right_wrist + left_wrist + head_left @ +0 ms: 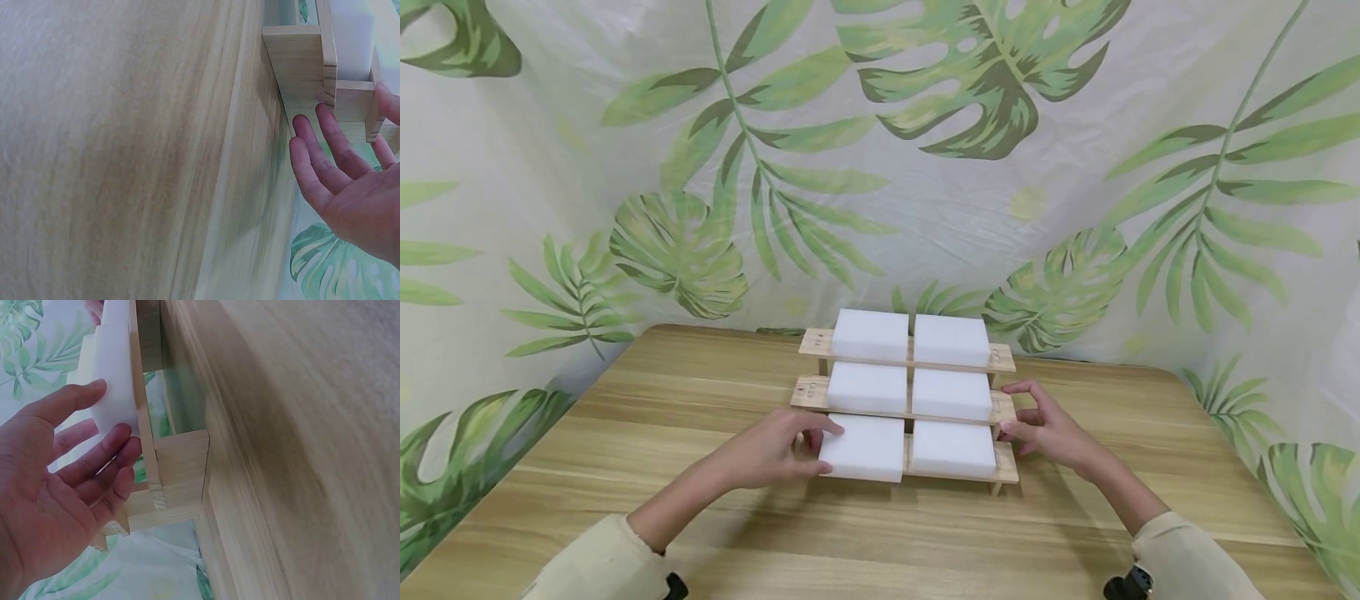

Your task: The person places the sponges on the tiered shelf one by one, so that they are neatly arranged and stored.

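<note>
A three-tier wooden display stand (1004,468) carries two white foam-like blocks on each step. My left hand (778,450) pinches the lower left white block (867,448), thumb at its front and index finger on top. In the left wrist view, the other fingers of this hand (62,487) curl at the block's end (114,381). That block juts a little past the front of its step. My right hand (1048,429) grips the right end of the middle step between thumb and index finger. Its other fingers extend loosely beside the stand (294,56) in the right wrist view.
The stand is on a wood-grain table (715,542), near its back edge. Behind the table hangs a leaf-patterned cloth (940,225). White blocks also sit on the top step (951,340) and the middle step (867,387).
</note>
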Demonstrator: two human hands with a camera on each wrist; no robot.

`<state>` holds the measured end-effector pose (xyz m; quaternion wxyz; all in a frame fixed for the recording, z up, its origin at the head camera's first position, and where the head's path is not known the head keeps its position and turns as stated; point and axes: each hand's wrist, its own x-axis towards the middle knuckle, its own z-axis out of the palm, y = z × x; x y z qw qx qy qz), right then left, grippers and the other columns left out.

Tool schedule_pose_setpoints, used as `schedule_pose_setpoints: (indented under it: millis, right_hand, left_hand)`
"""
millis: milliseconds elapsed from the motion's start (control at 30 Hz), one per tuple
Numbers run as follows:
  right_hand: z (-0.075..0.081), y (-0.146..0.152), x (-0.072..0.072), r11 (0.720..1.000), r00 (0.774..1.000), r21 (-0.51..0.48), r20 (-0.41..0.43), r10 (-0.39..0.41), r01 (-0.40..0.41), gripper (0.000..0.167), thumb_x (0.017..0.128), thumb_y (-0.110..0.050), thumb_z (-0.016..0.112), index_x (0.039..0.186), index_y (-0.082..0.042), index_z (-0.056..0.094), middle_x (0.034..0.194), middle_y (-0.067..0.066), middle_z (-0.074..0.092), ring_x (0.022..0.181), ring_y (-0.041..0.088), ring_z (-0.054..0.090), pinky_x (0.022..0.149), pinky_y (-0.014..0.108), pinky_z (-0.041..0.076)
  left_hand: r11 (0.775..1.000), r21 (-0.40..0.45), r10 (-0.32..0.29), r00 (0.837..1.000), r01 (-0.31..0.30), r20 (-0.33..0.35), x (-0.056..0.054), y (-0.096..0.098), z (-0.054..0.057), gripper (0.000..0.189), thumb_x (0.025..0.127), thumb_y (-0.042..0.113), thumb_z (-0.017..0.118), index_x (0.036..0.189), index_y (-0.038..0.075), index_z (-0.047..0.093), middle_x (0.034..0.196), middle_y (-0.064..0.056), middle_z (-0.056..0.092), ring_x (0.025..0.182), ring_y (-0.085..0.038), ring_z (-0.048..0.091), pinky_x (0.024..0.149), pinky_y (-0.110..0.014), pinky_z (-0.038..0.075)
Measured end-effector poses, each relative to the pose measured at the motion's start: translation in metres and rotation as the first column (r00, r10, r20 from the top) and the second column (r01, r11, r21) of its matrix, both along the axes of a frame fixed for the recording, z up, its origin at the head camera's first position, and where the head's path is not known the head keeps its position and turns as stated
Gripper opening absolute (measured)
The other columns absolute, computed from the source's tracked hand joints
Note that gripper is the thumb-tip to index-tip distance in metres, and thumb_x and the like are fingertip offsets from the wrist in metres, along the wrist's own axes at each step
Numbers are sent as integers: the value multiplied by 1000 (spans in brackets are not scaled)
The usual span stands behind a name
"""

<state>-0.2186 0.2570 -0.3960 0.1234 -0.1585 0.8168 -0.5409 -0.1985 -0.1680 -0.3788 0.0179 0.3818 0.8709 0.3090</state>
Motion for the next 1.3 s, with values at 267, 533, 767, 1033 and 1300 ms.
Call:
schedule_pose_setpoints:
  millis: [267, 533, 767, 1033, 1300]
  right_hand:
    - [0, 0, 1, 1000, 1000, -2, 7, -3, 3, 61, 103, -8, 63, 151, 1, 26, 108, 26, 71, 104, 35, 70, 76, 44, 57]
    - [-1, 0, 0, 1000, 1000, -2, 7, -5, 5, 61, 103, -8, 63, 150, 1, 27, 109, 26, 70, 104, 34, 70, 74, 43, 58]
    - [0, 0, 0, 1000, 1000, 11, -1, -4, 4, 61, 103, -10, 64, 150, 1, 27, 110, 25, 70, 103, 32, 70, 75, 44, 57]
    - [2, -1, 1, 1000, 1000, 7, -4, -1, 1, 62, 102, -9, 64, 151, 3, 27, 110, 27, 70, 104, 36, 70, 75, 44, 58]
    - [2, 0, -2, 999, 1000, 35, -15, -3, 4, 60, 102, -11, 64, 149, 2, 29, 107, 25, 70, 103, 36, 70, 75, 44, 58]
  left_hand:
    - [1000, 8, 29, 1000, -29, 1, -5, 3, -3, 34, 85, 11, 85, 114, 0, 72, 80, 6, 63, 74, -8, 58, 69, -29, 54]
    - [999, -10, 49, 998, -48, 26, -7, 4, -2, 35, 87, 10, 83, 117, -1, 71, 79, 5, 63, 73, -10, 59, 69, -30, 55]
    - [999, -6, 35, 999, -35, 32, -8, 4, -2, 35, 88, 10, 83, 118, -1, 70, 80, 5, 62, 73, -9, 58, 69, -30, 55]
    - [1000, 8, 20, 999, -21, 35, -9, 3, -2, 36, 88, 11, 83, 118, -2, 69, 79, 3, 63, 74, -11, 59, 70, -32, 56]
    - [1000, 11, 17, 1000, -17, 17, -9, 1, -2, 38, 88, 12, 83, 121, 0, 67, 79, 3, 64, 73, -11, 59, 69, -32, 56]
